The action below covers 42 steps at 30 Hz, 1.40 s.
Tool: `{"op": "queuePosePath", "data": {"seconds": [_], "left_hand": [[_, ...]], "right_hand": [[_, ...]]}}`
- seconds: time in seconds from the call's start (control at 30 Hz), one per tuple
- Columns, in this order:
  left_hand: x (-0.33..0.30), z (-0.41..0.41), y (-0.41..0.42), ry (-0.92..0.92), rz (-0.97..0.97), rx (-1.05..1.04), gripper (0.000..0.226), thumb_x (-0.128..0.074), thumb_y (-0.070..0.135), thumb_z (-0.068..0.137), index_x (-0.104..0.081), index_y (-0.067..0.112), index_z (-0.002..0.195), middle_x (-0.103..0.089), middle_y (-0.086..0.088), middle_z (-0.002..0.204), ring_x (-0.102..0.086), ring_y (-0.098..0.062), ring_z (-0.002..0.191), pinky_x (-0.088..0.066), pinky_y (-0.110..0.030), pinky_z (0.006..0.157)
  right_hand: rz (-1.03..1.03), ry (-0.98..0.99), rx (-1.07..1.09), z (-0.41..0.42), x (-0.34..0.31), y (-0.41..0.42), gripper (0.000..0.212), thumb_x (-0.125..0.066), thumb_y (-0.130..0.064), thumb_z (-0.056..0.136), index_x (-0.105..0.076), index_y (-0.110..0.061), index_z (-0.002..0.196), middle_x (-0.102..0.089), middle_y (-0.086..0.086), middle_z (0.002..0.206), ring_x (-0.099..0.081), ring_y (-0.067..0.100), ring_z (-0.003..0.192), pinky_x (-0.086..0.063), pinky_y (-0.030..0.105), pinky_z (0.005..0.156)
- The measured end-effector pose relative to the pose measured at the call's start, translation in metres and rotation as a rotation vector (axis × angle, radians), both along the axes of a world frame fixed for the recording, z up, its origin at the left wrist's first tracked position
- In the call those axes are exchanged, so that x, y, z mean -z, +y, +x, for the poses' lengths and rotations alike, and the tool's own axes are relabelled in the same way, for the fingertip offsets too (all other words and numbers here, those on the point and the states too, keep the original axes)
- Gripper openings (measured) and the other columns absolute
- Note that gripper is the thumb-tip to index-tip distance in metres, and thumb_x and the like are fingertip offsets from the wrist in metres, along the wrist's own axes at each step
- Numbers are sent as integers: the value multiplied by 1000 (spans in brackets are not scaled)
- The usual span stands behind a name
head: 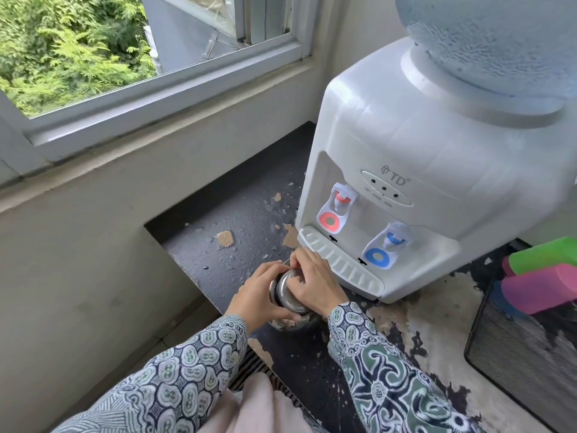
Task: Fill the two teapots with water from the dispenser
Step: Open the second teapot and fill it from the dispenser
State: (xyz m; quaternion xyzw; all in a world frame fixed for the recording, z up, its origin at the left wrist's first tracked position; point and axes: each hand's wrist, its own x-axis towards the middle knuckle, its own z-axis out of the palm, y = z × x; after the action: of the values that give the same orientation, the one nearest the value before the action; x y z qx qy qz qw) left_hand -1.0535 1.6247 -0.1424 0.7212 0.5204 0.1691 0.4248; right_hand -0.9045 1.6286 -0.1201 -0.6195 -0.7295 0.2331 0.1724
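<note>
A shiny steel teapot (pixel 288 320) stands on the worn dark counter (pixel 237 214), just left of the dispenser's drip tray (pixel 340 264). My left hand (pixel 260 295) wraps around its left side. My right hand (pixel 312 281) lies over its round steel lid (pixel 288 290), fingers pinching at the lid's top. The white dispenser (pixel 421 157) stands at the right with a red tap (pixel 337 207) and a blue tap (pixel 388 248); a blue water bottle (pixel 499 35) sits on top. Only one teapot is in view, most of it hidden by my hands.
A wall and window sill (pixel 131 151) run along the left of the counter. A black mesh basket (pixel 524 348) with green and pink items stands at the right edge. The counter's paint is flaking.
</note>
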Motion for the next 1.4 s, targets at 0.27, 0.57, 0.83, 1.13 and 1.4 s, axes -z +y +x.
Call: {"op": "queuePosePath", "data": {"seconds": [0.27,0.57,0.83,1.13,1.4], "left_hand": [[1,-1,-1,-14,13,-3,91,-77,66,36,-45,44,119,-42,22,130,-48,-9,119,-43,-48,99],[2,-2,2,-24,-30,14,93,-83,56,42,-41,42,124,-37,27,125,-45,-1,112,-44,-40,97],[0,-4,4,-125,-83,93,81,-88,36,51,-35,58,108,-36,14,129,-39,-1,117,-30,-21,101],[10,-5,8,-196,-46,101,79,-90,32,47,-44,49,109,-37,5,135,-36,-6,127,-26,-22,107],[8,-2,10,-221,-2,140,76,-87,45,46,-57,39,116,-33,17,136,-28,7,130,-30,-22,108]], "right_hand": [[28,41,-13,0,1,-1,19,-31,-27,65,-39,-19,80,-44,-5,81,-43,17,79,-33,27,75],[151,86,-138,1,2,-3,22,-39,-17,66,-54,-14,81,-50,-1,88,-42,14,83,-32,19,79],[201,3,-323,5,-5,9,28,-38,-20,66,-62,-15,80,-48,4,100,-31,13,94,-41,32,80],[295,-173,-585,7,-9,19,35,-40,-22,63,-52,-28,96,-35,-2,112,-31,25,107,-44,43,87],[329,-216,-715,7,-3,30,18,-48,-37,80,-57,-28,93,-34,-1,117,-27,26,114,-49,49,78]]}}
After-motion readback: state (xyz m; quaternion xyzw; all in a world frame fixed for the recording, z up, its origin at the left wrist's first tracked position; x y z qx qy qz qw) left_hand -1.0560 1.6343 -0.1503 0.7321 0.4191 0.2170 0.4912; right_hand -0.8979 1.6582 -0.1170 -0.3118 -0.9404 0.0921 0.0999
